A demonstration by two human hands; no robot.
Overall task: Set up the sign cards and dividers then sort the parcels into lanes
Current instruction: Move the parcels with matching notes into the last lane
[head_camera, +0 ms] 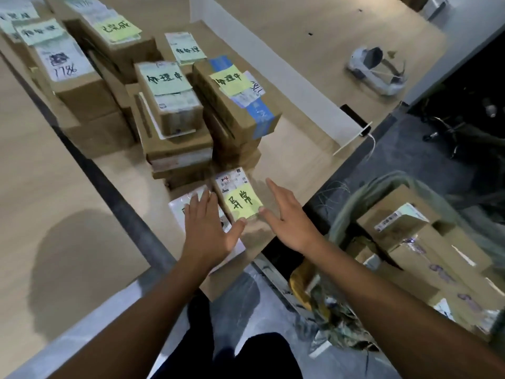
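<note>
Although several stacks of brown cardboard parcels [175,110] already stood grouped on the pale wooden tabletop [297,149], each topped with a green or yellow handwritten paper note [164,80], the sorting did not look finished. A white upright divider panel [202,8] ran along the far side, so the set-up seemed largely done. At the near edge lay a small brown parcel bearing a yellow note [239,196], just beside a flat white plastic mailer [179,212]. The left hand [207,231] rested on the mailer and the right hand [289,220] hovered opposite. Both had straight, loosely spread fingers, pinching nothing, thumbs touching the parcel's near corners. More cardboard parcels [396,222] waited in a grey-green sack [352,209] to the right, probably still to be sorted.
</note>
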